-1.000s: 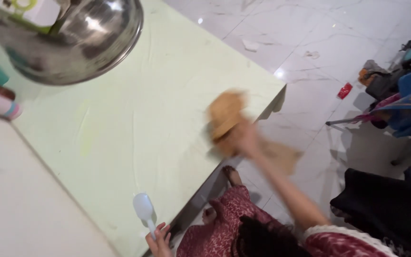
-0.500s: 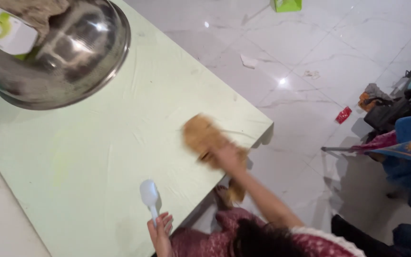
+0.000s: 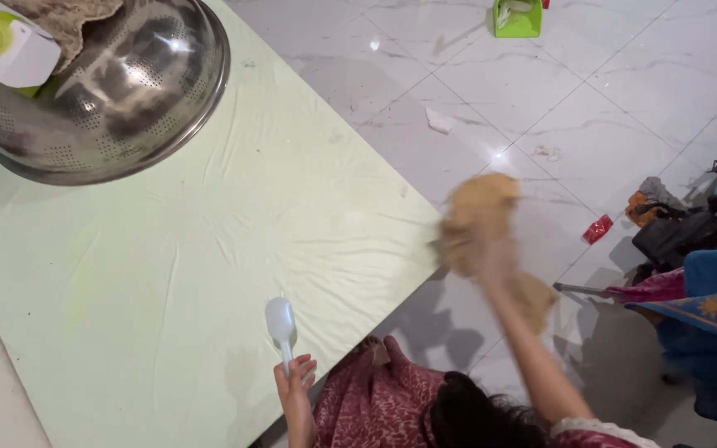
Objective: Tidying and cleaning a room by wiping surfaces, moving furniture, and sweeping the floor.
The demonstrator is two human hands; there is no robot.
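Swung off the table (image 3: 209,216), right hand (image 3: 491,253) grips cloth (image 3: 479,211); colander (image 3: 118,91) behind.

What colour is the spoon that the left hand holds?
The spoon is white; the head view shows it in the left hand.

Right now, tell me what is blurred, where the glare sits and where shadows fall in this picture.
Head view: the right hand and its tan cloth are smeared by motion blur past the table edge; the left hand on the white spoon is sharp. Glare streaks the steel colander, and a bright spot shines on the marble floor. Soft shadows lie on the floor beside the green table.
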